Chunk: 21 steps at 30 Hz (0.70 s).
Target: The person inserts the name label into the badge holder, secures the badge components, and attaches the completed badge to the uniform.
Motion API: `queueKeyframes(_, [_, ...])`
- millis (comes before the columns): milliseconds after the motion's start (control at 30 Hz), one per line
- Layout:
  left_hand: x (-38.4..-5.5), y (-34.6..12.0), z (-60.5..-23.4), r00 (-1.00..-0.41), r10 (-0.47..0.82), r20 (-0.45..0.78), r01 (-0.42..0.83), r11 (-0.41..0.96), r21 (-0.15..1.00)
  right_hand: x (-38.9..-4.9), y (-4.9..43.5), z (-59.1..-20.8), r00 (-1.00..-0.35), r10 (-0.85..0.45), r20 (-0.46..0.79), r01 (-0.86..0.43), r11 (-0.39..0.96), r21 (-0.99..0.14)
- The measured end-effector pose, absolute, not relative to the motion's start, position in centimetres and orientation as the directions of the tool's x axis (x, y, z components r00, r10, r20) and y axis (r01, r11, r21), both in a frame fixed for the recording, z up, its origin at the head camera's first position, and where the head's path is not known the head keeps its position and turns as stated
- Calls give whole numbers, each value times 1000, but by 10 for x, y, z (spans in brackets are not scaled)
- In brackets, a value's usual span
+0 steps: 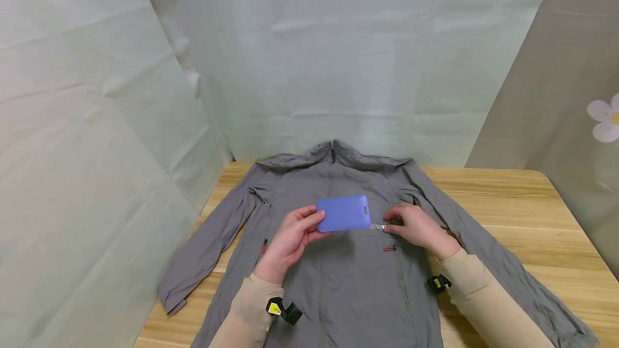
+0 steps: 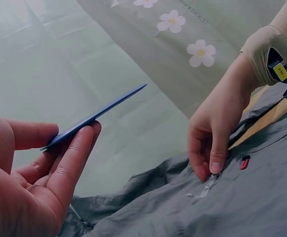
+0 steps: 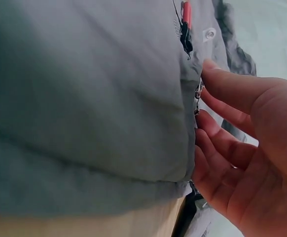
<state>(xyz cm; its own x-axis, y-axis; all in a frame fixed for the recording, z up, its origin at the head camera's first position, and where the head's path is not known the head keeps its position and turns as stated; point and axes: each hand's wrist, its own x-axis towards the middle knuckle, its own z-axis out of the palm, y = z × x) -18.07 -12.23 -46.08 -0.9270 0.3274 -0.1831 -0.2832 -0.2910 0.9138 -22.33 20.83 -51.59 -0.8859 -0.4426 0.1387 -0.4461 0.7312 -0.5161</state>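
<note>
1. The left hand [image 1: 293, 238] has a tight grip on a blue card holder [image 1: 344, 213]. The thumb is on one flat side and the fingers are on the other.
2. The right hand [image 1: 418, 225] has its grip on one end of a clear strap [image 1: 376, 226], pinching it. The strap has a round snap [image 3: 210, 34], and a shiny metal bit [image 3: 197, 101] peeks out by the fingers.
3. The card holder is up in the air over the jacket's chest, between the left and right edges of the surface. Its little slot [image 1: 365, 210] is at the end near the right hand. The strap and the holder are apart.
4. The gray jacket [image 1: 300, 299] lies on the wooden surface [image 1: 508, 197]. Its collar is at the far edge. One sleeve goes down along the left edge, and the other slants out toward the right edge.
5. Two red zipper tags [image 1: 389, 248] are on the jacket, one near each hand.
6. Each wrist wears a black gadget [image 1: 283, 309] with a yellow label.
7. A pale sheet [image 1: 338, 58] hangs behind the far edge. A white flower [image 1: 604, 117] shows past the far right corner.
</note>
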Motion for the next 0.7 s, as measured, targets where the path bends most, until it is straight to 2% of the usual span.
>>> queueKeyframes(700, [-179,-120,-459,-925,322,-202,-298,-286,911,-223,210,-519,-873,-466,146,-467,713,-523])
